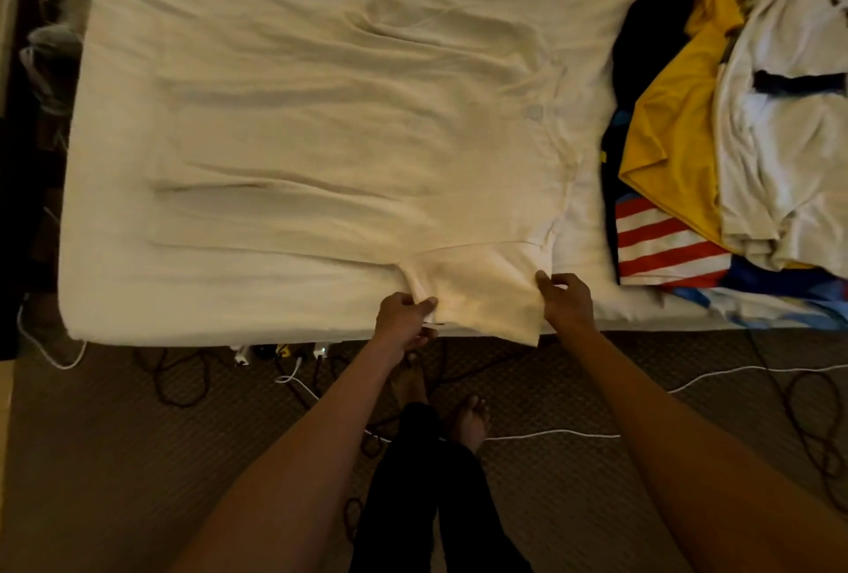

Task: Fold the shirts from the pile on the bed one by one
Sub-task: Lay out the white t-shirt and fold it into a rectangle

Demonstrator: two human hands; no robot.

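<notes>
head view looks straight down, so take the bed [137,315] as the anchor. nearest to the viewer, below the bed's front edge, the person's dark trouser legs [413,503] and bare feet [468,419] stand on a brown carpet [114,458], with white and black cables [550,434] trailing across it and a power strip [280,350] tucked just under the bed's edge.

both bare forearms reach up to that front edge. the left hand [404,315] is closed in a pinch on the left side of a cream shirt [367,150], its thumb pressed on the cloth. the right hand [566,302] touches the right side of the same sleeve-like flap [486,292]; its fingers curl at the hem, though whether they fully clamp the fabric is hard to make out in this dim light. that flap droops a little over the bed's front edge.

farther in, the shirt lies spread flat and wrinkled across the middle of the bed, nearly the same colour as the sheet under it. at the bed's right side, apart from the shirt, sits the pile [716,123]: a yellow garment, a white one, dark ones, and a piece with red and white stripes.
</notes>
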